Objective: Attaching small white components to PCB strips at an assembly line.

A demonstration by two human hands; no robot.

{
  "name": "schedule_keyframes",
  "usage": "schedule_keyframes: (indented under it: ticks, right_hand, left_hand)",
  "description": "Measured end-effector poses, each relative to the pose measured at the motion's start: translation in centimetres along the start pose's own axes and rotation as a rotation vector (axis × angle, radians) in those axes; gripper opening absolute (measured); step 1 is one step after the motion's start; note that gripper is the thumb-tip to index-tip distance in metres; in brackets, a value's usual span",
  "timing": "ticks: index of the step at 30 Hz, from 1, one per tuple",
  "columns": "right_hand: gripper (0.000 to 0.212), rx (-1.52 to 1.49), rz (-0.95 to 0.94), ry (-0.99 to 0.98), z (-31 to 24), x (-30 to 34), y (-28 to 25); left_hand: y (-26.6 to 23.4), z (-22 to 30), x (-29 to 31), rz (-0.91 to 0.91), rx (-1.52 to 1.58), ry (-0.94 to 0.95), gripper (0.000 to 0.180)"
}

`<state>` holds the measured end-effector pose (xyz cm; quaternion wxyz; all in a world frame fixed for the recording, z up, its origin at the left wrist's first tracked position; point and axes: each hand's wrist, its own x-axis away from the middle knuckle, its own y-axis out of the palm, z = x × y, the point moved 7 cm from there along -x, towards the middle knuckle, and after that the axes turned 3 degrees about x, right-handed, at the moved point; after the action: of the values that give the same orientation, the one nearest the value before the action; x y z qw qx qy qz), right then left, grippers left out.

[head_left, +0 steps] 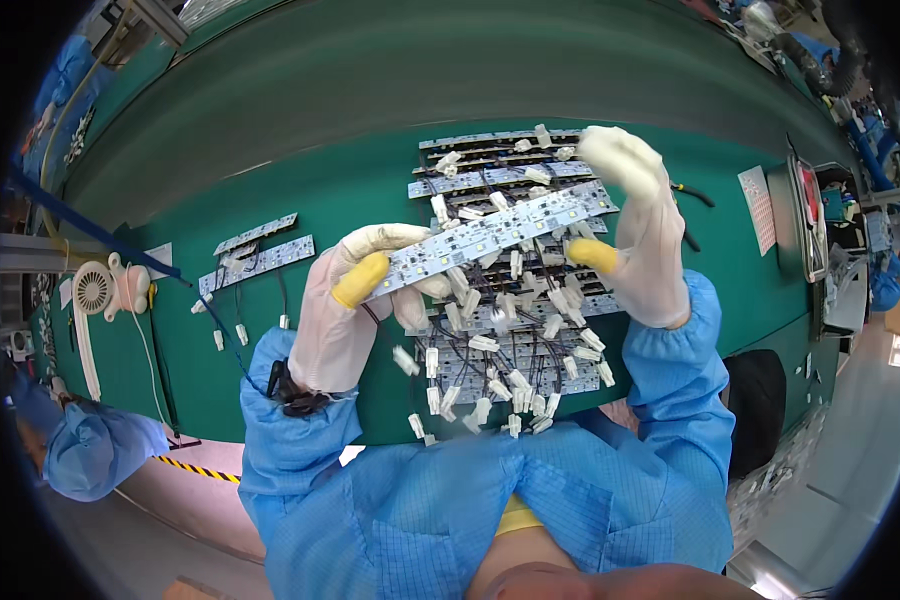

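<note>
A: What's in hand?
B: The left hand (332, 300) pinches one LED circuit board (490, 234) by its end; the right hand (650, 222), fingers and thumb spread, is at the other end.
A: Around them?
B: Wired boards (490, 178) heaped beneath, too overlapped to count. Two loose boards (285, 254) left of the left hand, one fan (95, 287) beyond; right of the right hand, one sheet (757, 210), print unreadable.

The LED circuit board (490, 240) has a smooth, faintly shiny coated face, and the connectors (484, 343) look like glossy hard plastic. Thin, matt cloth makes up the gloves (335, 330), with smooth, rubbery-looking finger cots (361, 280). The smock (420, 510) is creased woven fabric. The tabletop (350, 205) appears smooth and matt; the fan (93, 288), smooth plastic; the sheet (757, 205), paper.
</note>
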<state>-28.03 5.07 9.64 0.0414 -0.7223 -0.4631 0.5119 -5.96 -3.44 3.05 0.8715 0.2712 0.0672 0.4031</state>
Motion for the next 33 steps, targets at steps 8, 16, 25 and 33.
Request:
schedule_keyframes:
  ticks: [8, 16, 25, 33]
  right_hand:
    - [0.028, -0.477, -0.243, 0.741, 3.0, 2.8, 0.6]
    - [0.040, -0.767, -0.176, 0.811, 3.6, 3.2, 0.3]
    - [0.060, -0.824, -0.184, 0.685, 4.2, 3.8, -0.3]
    - [0.031, -0.588, -0.161, 0.561, 2.8, 2.4, -1.0]
  left_hand:
    - [-0.5, 0.1, 0.7, -0.074, -0.168, -0.012, 0.059]
    - [-1.4, 1.6, 1.1, 0.057, -0.617, 0.378, 0.049]
    - [-0.8, 2.5, 1.4, 0.029, -0.855, 0.594, 0.053]
    - [-1.3, 2.7, 1.4, 0.089, -0.809, 0.522, 0.053]
